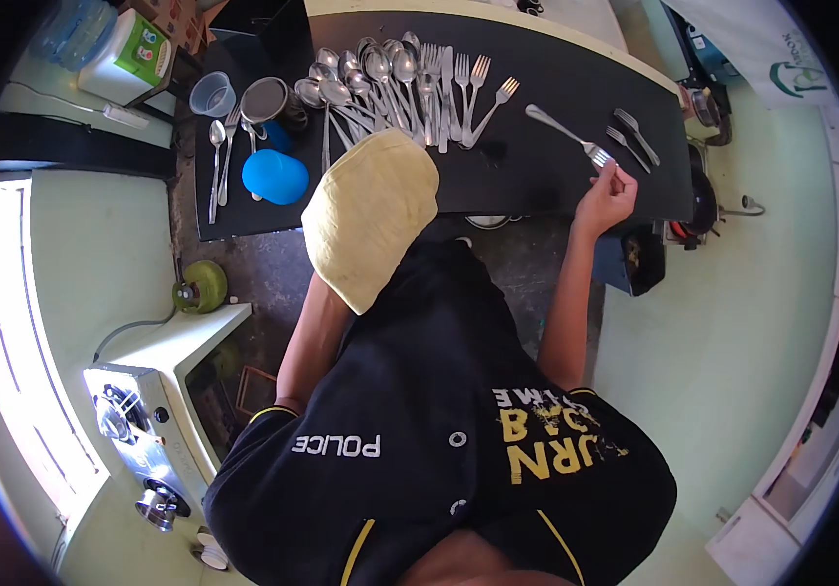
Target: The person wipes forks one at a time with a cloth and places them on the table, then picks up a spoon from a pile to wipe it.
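Pinched at its tine end by the right hand (607, 195), a fork (568, 131) lies on the black table (537, 176), apart from the cutlery row (400, 88) and just left of two pieces (632, 137). Left hand is hidden under a yellow cloth (371, 215); its grip cannot be told. Judged step: sorting cutlery, one fork being placed or taken. Next move calls for a clean lift or release without disturbing the neighbours.
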`<action>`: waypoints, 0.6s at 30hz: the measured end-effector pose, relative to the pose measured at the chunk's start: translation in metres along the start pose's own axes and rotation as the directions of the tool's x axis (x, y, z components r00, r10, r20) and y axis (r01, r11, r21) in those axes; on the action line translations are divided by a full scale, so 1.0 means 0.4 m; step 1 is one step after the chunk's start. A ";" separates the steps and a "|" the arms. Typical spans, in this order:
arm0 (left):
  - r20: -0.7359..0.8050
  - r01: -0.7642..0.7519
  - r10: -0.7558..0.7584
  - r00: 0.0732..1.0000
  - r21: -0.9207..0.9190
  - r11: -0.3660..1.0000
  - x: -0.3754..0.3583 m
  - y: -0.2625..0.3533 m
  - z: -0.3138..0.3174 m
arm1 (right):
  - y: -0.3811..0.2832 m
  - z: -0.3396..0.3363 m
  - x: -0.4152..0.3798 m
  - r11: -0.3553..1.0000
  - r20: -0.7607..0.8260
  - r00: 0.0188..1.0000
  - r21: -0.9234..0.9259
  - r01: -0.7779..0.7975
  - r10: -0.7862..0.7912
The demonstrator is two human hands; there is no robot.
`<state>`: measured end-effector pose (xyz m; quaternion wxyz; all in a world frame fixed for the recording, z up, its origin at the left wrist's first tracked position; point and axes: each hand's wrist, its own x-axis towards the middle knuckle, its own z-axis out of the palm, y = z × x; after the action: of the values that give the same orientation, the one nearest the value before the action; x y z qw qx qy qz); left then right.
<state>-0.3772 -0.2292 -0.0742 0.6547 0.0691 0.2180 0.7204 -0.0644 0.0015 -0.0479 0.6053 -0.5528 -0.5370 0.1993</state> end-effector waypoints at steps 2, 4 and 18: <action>0.007 0.011 -0.011 1.000 0.004 1.000 0.002 -0.003 0.001 | -0.008 -0.010 -0.008 0.991 0.003 0.994 -0.067 0.112 -0.112; 0.015 0.020 -0.021 1.000 0.007 1.000 0.004 -0.008 0.003 | -0.017 -0.012 -0.026 0.980 -0.018 0.983 -0.081 0.182 -0.184; 0.112 0.059 -0.069 0.991 0.092 0.994 -0.020 -0.079 0.059 | -0.078 -0.122 -0.119 0.929 0.278 0.960 -0.362 0.081 0.024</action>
<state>-0.3381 -0.2304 -0.0644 0.6854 0.1323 0.2135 0.6834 -0.0493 -0.0700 -0.0316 0.4121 -0.6154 -0.6523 0.1614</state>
